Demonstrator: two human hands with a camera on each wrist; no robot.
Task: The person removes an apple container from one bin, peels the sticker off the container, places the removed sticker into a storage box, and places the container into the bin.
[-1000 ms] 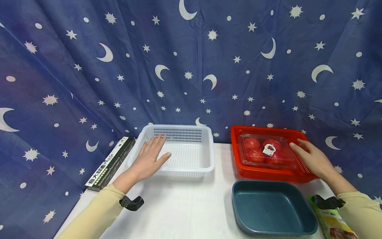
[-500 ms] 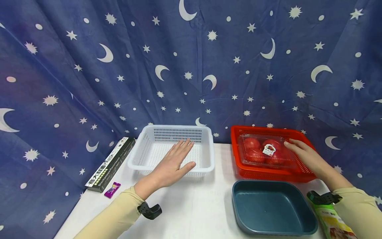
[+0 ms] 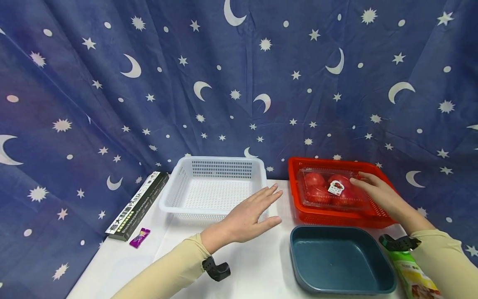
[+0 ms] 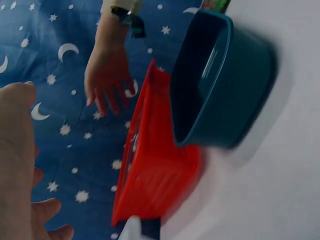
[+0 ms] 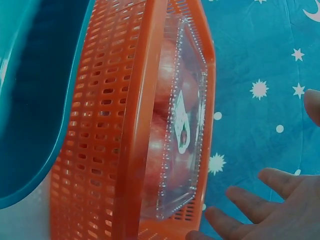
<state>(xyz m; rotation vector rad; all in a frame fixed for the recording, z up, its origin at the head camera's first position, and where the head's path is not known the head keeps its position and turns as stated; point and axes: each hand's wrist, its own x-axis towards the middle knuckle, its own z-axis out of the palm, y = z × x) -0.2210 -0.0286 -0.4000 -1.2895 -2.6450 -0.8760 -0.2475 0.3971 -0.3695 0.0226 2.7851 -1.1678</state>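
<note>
Neither grip has anything in it right now. Left hand (image 3: 248, 216) hovers flat with fingers spread, between the white basket (image 3: 214, 189) and the red basket (image 3: 336, 216). Right hand (image 3: 377, 195) sits loose and open over the clear tomato pack (image 3: 328, 189) inside that red basket. Teal tray (image 3: 341, 259) sits on the white surface (image 3: 257, 265) just in front.
</note>
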